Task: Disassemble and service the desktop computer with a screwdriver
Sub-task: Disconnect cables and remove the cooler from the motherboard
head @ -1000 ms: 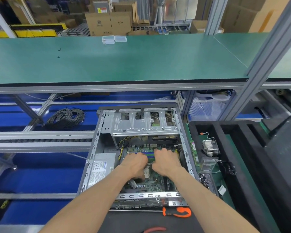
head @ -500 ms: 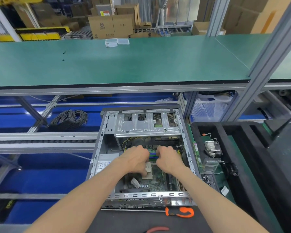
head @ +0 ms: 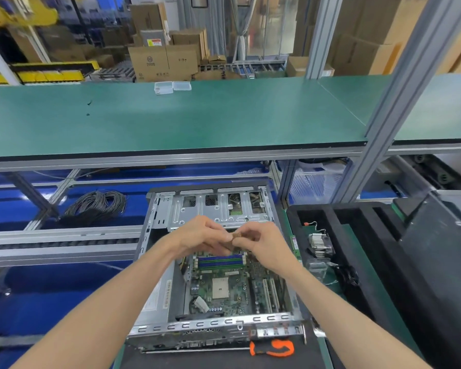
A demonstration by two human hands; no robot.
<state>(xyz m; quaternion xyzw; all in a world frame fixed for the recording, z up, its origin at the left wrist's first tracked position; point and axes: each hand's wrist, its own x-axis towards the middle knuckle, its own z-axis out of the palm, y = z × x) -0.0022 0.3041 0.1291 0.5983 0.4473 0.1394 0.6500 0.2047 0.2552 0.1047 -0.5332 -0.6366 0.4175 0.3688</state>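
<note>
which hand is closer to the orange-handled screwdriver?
Right. The right hand is up over the case, slightly nearer the screwdriver lying at the case's near edge; the left hand sits farther left.

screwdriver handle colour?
Orange with black, on the screwdriver lying in front of the case; head view.

Head view — forward, downward, close above computer case (head: pixel 218 265)
</note>
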